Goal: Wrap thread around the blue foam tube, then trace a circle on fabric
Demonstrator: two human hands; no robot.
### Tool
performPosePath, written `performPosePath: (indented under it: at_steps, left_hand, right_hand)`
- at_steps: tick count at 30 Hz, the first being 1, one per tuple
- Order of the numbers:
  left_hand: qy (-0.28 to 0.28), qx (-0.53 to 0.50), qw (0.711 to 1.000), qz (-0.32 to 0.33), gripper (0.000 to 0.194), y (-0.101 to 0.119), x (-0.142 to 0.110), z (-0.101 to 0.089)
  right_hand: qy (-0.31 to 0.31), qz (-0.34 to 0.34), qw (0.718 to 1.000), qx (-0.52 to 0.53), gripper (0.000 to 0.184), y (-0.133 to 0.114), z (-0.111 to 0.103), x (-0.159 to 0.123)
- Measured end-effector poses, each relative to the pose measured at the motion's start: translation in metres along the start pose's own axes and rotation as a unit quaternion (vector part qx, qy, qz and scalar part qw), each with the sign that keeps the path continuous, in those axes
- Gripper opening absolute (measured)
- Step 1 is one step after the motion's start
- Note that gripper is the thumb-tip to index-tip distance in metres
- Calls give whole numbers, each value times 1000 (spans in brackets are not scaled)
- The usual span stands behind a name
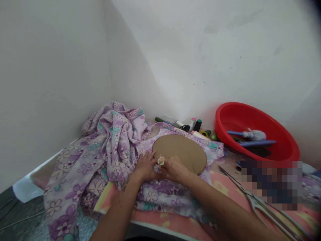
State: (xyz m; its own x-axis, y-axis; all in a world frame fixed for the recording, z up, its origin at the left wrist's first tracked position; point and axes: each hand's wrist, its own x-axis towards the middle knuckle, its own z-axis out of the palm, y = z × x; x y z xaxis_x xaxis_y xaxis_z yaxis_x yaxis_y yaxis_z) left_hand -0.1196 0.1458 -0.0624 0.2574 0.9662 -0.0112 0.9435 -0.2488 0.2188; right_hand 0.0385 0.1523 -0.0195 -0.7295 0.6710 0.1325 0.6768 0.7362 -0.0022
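Forearms [215, 204] stretch over lilac floral fabric [165, 197], both hands on a cardboard oval [180, 150].

My right hand [174, 169] seems to pinch a small pale scrap [161, 161], fingers pressed together, at the oval's edge; my left hand [145, 165] reaches in beside it, though I cannot tell whether it grips. The scrap looks soft and light, best taken at its base; the stiff card, by its rim. Fingers half hide the scrap. A pixelated patch [272, 184] covers whatever lies beside the long metal shears [260, 206].
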Motion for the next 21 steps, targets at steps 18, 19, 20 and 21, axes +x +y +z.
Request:
performPosePath:
  at_steps: [18, 19, 20, 21]
  left_hand:
    - [3, -7, 1000, 6, 94, -2, 2, 4]
    - [0, -6, 1000, 6, 95, -2, 3, 4]
    - [-2, -5, 1000, 7, 95, -3, 3, 4]
    - [-5, -3, 1000, 8, 96, -3, 2, 3]
  right_hand:
    - [-34, -16, 998, 44, 18, 16, -5, -32]
    - [-34, -4, 997, 67, 17, 19, -5, -36]
    - [-26, 10, 995, 99, 16, 21, -4, -40]
    - [-11, 24, 990, 141, 15, 24, -2, -44]
